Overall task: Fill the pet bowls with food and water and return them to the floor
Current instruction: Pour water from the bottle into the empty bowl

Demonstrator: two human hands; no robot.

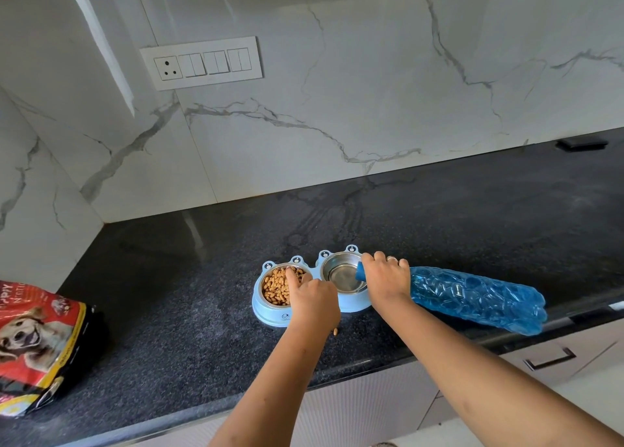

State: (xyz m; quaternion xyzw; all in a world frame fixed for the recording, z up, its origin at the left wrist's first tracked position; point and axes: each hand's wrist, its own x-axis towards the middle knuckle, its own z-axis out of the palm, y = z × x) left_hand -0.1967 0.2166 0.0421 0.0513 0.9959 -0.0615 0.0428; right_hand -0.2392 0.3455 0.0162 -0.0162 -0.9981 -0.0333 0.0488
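Blue double pet bowl stand (270,306) on the counter: left bowl (275,286) holds kibble, right bowl (339,274) steel.

White marble-look wall (371,75) w/ grey veins fills upper frame. Switch panel (201,63) upper left of centre: one socket + three switch sets. Black speckled countertop (472,217) across middle, glossy. Small black item (581,142) far right edge, against wall; can't tell what. Drawer fronts (553,358) lower right, dark handle.

You can read only part of the print on the red dog food bag (37,342): "PPY" and, below it, blurred letters.
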